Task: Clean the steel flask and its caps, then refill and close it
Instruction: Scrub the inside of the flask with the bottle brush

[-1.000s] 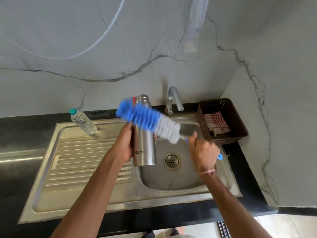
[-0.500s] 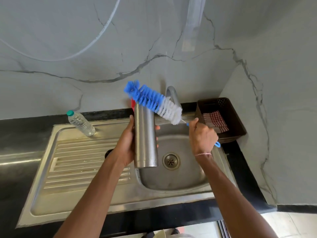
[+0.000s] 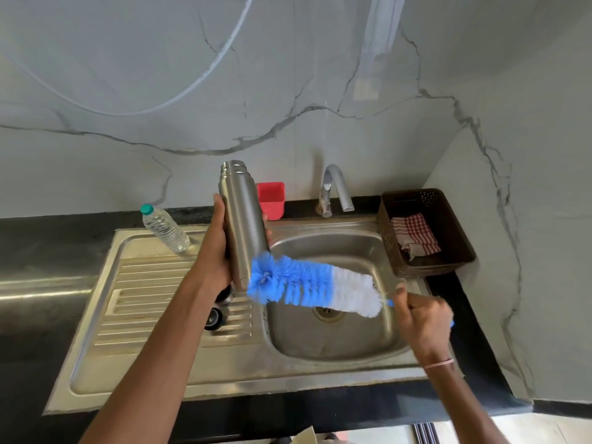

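Our left hand [image 3: 221, 251] grips the flask [image 3: 243, 219] upright above the sink [image 3: 336, 354], our right hand [image 3: 423, 315] clutching the brush [image 3: 307, 285] (bristles at its base), presumably to scrub its outside.

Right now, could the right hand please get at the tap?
Probably yes: only open basin lies between the right hand and the tap, but that hand grips the brush.

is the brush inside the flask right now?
No, the whole bristle head of the bottle brush is outside the steel flask, with its blue tip by the flask's lower end, not at the mouth on top.
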Available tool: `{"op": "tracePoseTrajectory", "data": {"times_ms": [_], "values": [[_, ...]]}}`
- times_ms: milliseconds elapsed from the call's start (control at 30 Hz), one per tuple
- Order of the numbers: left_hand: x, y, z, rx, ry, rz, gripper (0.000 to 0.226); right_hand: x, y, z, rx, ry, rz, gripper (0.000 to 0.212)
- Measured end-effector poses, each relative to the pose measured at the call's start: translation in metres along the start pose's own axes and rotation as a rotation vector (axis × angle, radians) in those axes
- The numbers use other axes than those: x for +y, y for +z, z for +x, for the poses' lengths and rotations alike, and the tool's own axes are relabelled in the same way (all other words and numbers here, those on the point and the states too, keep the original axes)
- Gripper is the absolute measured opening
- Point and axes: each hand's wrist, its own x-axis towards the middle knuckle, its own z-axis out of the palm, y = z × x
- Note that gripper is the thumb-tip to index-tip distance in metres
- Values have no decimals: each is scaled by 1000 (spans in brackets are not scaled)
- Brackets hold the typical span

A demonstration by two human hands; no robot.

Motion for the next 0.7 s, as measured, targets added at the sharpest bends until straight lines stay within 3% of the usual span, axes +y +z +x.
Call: {"op": "tracePoseTrajectory", "data": {"times_ms": [133, 367, 533, 700], "values": [[9, 6, 0, -46, 159, 7, 89, 16, -22, 32, -43, -31, -66, 63], [13, 13, -2, -35, 217, 95, 83, 12, -30, 76, -72, -164, -252, 59], [17, 14, -1, 48, 182, 20, 61, 17, -41, 80, -118, -222, -328, 52], [3, 32, -3, 32, 171, 61, 40, -12, -26, 83, -37, -177, -331, 56]]}}
